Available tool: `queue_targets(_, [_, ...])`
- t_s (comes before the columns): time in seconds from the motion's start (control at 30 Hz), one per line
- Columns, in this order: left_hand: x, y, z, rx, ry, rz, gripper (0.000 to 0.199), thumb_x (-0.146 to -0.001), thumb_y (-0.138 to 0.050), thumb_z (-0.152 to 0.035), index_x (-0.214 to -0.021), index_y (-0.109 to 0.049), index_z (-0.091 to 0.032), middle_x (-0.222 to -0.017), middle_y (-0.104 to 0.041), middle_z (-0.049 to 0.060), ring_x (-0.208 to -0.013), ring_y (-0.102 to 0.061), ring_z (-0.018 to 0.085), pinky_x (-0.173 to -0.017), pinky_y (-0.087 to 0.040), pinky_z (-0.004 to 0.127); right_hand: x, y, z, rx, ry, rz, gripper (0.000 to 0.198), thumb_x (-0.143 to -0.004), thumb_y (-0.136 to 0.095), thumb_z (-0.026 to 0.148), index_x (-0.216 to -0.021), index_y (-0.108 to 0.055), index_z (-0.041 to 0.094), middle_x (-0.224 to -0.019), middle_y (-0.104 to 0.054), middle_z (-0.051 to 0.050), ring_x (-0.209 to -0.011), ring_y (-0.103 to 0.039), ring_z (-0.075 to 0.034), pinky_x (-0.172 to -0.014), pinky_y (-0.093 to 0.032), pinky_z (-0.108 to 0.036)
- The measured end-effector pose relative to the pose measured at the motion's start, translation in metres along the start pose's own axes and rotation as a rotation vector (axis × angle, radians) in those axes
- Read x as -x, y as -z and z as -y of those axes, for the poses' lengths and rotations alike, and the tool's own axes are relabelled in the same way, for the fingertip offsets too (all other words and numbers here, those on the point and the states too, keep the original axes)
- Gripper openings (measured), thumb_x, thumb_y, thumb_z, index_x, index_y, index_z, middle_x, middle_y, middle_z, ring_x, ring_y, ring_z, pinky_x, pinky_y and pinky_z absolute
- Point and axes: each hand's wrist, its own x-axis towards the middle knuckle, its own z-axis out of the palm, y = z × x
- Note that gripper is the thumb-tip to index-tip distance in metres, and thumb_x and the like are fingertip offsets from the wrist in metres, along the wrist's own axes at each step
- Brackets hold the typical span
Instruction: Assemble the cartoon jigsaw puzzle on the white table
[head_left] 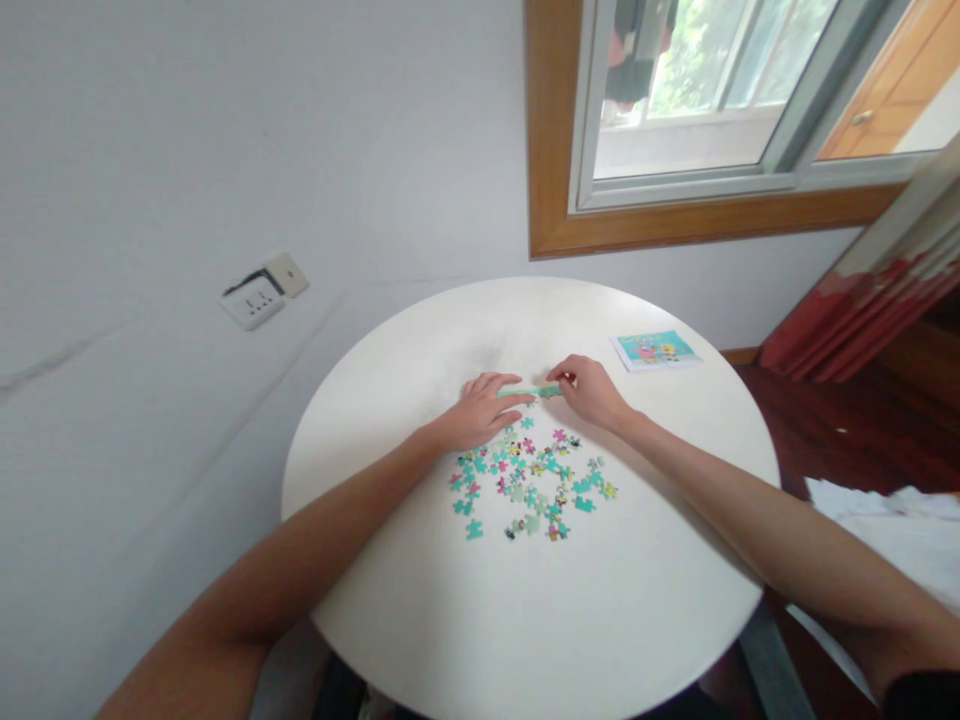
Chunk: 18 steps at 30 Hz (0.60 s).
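Observation:
A narrow strip of joined turquoise puzzle pieces (531,392) lies on the white round table (525,620), beyond the loose pieces. My left hand (480,412) lies flat over the strip's left end, fingers stretched out and apart. At the right end, my right hand (589,390) has thumb and fingers pinched together on a puzzle piece, mostly hidden by the fingertips. Many loose puzzle pieces (538,468) in turquoise, pink, yellow and pale green spread out on the near side of both hands. Some loose pieces seem to overlap one another.
A turquoise picture card or booklet (657,350) with cartoon figures lies at the table's far right. Behind the table are a wall with a socket (253,300) and a wood-framed window (551,230). A red and cream curtain (847,310) and white papers (892,530) are at right.

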Motion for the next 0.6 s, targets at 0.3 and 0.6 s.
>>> queue_targets(0.3, [-0.003, 0.007, 0.001, -0.004, 0.015, -0.102, 0.041, -0.101, -0.037, -0.043, -0.139, -0.051, -0.035, -0.143, -0.047, 0.005, -0.129, -0.037, 0.028, -0.107, -0.031, 0.051, 0.000, 0.006, 0.002, -0.020, -0.034, -0.012, 0.029, -0.077, -0.049, 0.004, -0.085, -0.075, 0.016, -0.084, -0.071, -0.006, -0.075, -0.059, -0.017, -0.077, -0.045, -0.029])
queue_targets(0.6, [-0.002, 0.013, 0.004, 0.020, 0.031, -0.157, 0.039, -0.100, -0.040, -0.038, -0.134, -0.055, -0.028, -0.134, -0.056, 0.006, -0.123, -0.043, 0.026, -0.107, -0.033, 0.048, -0.002, 0.012, 0.000, -0.052, -0.036, -0.005, 0.028, -0.077, -0.052, 0.004, -0.086, -0.075, 0.016, -0.087, -0.073, -0.006, -0.073, -0.060, -0.016, -0.076, -0.047, -0.028])
